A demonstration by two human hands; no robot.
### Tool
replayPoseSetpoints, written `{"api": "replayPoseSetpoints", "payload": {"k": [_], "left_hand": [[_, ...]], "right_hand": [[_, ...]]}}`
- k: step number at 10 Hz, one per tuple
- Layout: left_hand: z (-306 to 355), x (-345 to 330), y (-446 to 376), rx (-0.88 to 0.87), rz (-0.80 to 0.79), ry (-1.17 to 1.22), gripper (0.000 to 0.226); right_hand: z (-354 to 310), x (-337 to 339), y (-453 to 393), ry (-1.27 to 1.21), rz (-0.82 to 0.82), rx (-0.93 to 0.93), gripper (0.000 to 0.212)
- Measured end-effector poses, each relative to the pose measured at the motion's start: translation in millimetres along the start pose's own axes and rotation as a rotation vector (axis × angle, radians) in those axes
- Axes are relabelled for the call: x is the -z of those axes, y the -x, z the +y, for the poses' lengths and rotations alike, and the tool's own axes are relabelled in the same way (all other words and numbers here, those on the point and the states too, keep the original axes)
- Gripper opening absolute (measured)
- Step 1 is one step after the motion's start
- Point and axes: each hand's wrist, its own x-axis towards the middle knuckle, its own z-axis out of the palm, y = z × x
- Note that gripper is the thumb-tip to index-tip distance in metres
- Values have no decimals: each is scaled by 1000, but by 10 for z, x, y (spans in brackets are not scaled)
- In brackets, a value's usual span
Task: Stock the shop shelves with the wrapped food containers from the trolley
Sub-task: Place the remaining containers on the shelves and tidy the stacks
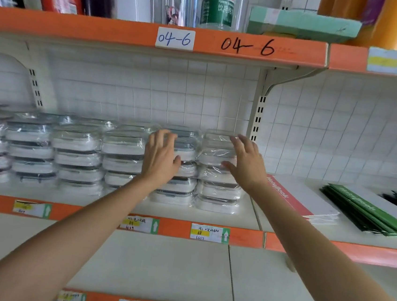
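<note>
Head cam: both hands spread, fingers straight. Left hand point(161, 155) lies flat on a stack of wrapped containers point(180, 170) on the mid shelf point(111, 221); right hand point(246, 161) touches the end stack point(217, 191). Contents can't be made out thru wrap. Notebooks point(367, 212) lie to the right.

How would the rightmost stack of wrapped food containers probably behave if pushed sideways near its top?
The rightmost stack stands several containers high, so it would probably lean or topple. Its glossy wrap looks slippery, so upper containers may slide. The right hand hovers by its side.
</note>
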Motion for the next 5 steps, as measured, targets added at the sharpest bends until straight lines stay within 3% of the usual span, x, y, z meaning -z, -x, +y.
{"api": "replayPoseSetpoints", "payload": {"k": [1,4,5], "left_hand": [[-47,4,-116,91,-322,-68,69],[-120,217,-91,35,-504,114,78],[-286,356,-25,50,-449,154,78]], "right_hand": [[-127,-69,-124,204,-106,93,60],[-255,-207,-258,291,-179,-2,57],[-530,-201,-263,263,-160,74,60]]}}
